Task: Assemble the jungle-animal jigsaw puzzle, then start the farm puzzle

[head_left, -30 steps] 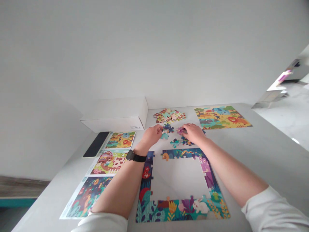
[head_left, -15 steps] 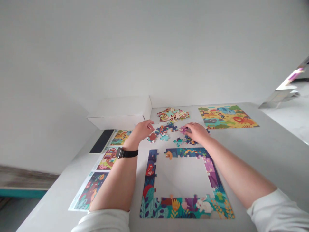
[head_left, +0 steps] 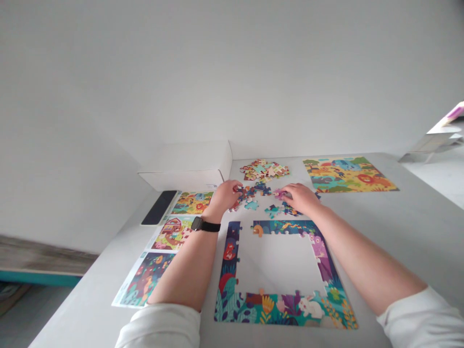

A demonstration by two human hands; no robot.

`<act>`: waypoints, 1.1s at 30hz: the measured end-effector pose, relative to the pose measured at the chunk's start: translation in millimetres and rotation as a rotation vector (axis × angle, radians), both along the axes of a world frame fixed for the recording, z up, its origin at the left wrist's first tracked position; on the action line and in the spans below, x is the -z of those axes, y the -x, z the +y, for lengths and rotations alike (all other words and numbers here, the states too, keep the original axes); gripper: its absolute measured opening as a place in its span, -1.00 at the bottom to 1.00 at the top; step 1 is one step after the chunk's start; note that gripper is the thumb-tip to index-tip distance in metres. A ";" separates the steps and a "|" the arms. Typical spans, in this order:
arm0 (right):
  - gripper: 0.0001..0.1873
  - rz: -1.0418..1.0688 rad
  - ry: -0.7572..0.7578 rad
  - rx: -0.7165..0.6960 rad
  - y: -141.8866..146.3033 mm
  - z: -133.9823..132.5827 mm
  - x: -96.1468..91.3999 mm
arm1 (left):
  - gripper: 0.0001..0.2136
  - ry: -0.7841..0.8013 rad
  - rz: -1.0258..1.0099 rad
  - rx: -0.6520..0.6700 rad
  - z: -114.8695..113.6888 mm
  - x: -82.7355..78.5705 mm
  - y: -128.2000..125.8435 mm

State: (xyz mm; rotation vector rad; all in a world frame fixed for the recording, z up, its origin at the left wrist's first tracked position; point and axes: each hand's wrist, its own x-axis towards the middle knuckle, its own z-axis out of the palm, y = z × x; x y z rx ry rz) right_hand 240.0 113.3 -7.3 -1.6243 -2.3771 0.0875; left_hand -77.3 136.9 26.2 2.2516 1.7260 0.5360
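1. At the back left of my table (head_left: 366, 241), a white box (head_left: 181, 181) stands beside the wall, a small printed label (head_left: 211, 186) near its front corner.
2. In front of the box's left end, what looks like a phone (head_left: 158, 208) lies flat, its black face up.
3. To my far right, a bright safari picture (head_left: 350, 175) lies flat, showing an elephant and a lion.
4. Ahead of me rises a plain pale wall (head_left: 268, 82).
5. Beyond the table's right side, a pale floor (head_left: 442, 175) meets blurred furnishings with a purple patch (head_left: 455, 113).
6. Low on my left, a teal band (head_left: 39, 278) runs beneath a brownish surface (head_left: 43, 256).
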 end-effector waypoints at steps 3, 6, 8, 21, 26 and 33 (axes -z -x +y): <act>-0.73 0.005 -0.001 -0.007 -0.7 0.8 0.9 | -0.75 0.029 -0.184 -0.155 5.3 -6.7 7.1; -0.74 0.004 -0.002 -0.017 -1.6 1.5 1.7 | -0.73 0.056 -0.289 -0.238 8.7 -7.2 10.7; -0.74 0.001 -0.001 -0.023 -2.0 1.7 2.0 | -0.72 0.075 -0.301 -0.248 9.0 -5.0 10.8; -0.74 -0.010 0.004 -0.040 -3.9 1.7 2.6 | -0.68 0.139 -0.323 -0.247 13.8 6.5 17.1; -0.73 -0.009 0.004 -0.046 -5.3 1.7 3.5 | -0.62 0.068 -0.173 -0.176 13.3 4.0 22.8; -0.70 -0.018 0.004 -0.043 -5.0 0.7 3.4 | -0.72 0.063 0.022 -0.061 0.8 -7.8 14.4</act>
